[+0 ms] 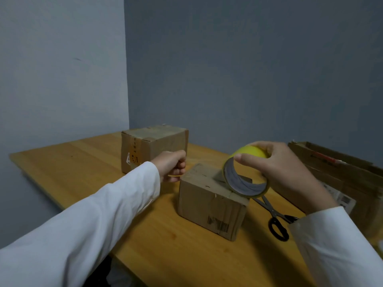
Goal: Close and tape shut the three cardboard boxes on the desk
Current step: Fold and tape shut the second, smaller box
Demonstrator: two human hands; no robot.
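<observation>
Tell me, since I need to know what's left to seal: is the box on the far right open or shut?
Open: the right box has its flaps standing up.

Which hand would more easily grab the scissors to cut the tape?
Probably the right hand: the scissors lie just below it, though it holds the tape roll. The left hand pinches the tape end.

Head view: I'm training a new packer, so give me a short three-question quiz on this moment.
1. True or false: the scissors are in a hand.
2. What does the right hand hold: A the tape roll, B the scissors, C a box flap?
3. Which box does the tape roll touch?

Key
1. False; they lie on the desk.
2. A; the left hand pinches the tape's free end.
3. The near box, not the far box.
</observation>
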